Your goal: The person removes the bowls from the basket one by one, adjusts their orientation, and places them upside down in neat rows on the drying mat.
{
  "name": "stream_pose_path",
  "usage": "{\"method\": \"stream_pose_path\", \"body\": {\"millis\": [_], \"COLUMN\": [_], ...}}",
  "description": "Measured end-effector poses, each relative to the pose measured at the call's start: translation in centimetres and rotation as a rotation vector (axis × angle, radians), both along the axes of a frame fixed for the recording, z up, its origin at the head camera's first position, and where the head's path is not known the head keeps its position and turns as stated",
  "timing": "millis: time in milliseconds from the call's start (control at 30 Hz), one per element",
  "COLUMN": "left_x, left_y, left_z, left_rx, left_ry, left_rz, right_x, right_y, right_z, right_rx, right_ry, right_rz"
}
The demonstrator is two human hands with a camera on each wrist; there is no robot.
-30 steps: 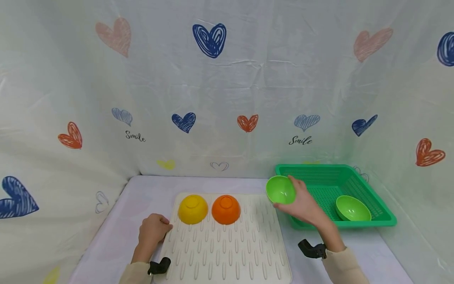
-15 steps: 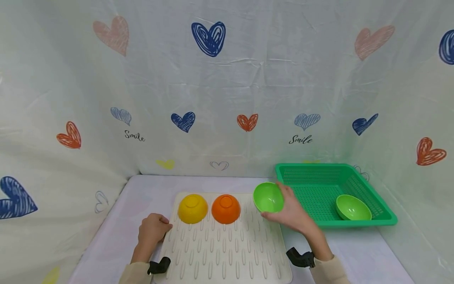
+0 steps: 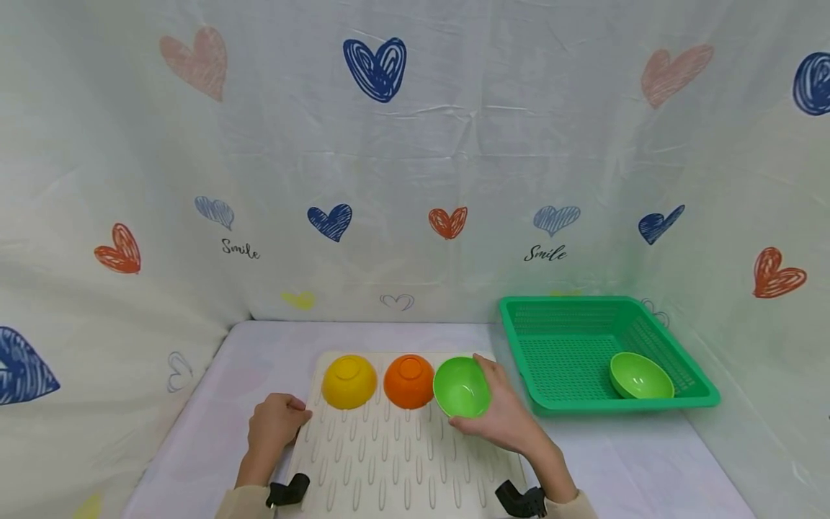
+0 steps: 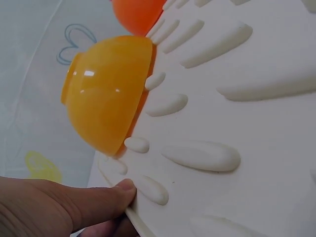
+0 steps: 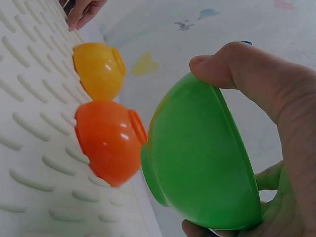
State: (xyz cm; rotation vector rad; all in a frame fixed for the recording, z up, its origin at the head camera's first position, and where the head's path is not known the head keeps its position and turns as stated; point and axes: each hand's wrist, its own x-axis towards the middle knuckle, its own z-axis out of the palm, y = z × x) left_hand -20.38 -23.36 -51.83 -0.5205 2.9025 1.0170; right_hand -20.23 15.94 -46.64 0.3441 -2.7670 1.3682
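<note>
My right hand grips a green bowl by its rim, thumb on one side and fingers on the other. The bowl is over the mat, its inside toward the head camera, just right of an upside-down orange bowl. Left of that one sits an upside-down yellow bowl. All three line up along the far edge of a white ridged drying mat. At the mat's left edge, my left hand pinches the border between thumb and fingers, near the yellow bowl in the left wrist view.
A green plastic basket stands on the right of the table, and another green bowl lies tilted inside it. White curtains with printed hearts hang behind the table and along both sides.
My right hand has carried the green bowl leftward and nearer, from beside the basket to over the mat by the orange bowl. My left hand has stayed at the mat's edge.
</note>
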Motion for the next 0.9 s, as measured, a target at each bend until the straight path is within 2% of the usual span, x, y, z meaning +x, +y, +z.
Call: {"method": "stream_pose_path", "body": {"millis": [300,467,633,733,800,900], "left_x": [0.1,1.0,1.9,2.4,2.7,3.0], "left_y": [0.3,0.7,1.8,2.9,3.9,5.9], "left_z": [-0.4,-0.2,0.6,1.0,1.1,1.2], "left_rx": [-0.006,-0.027,0.038,0.073,0.080,0.148], "left_ry": [0.020,0.059,0.085,0.143,0.212,0.326], "left_rz": [0.009,-0.017,-0.039,-0.097,-0.132,-0.128], "right_x": [1.0,1.6,1.9,2.2,2.4,2.6], "right_y": [-1.5,-2.2,-2.7,-3.0,-3.1,-3.3], "right_z": [-1.6,-2.2,-2.3,-2.2,-2.0,-1.7], "right_rx": [-0.053,-0.063,-0.047,-0.040,-0.039,-0.041], "right_ry": [-0.053,-0.078,-0.067,-0.057,-0.049,-0.037], "right_rz": [0.054,0.099,0.130,0.143,0.153,0.169]}}
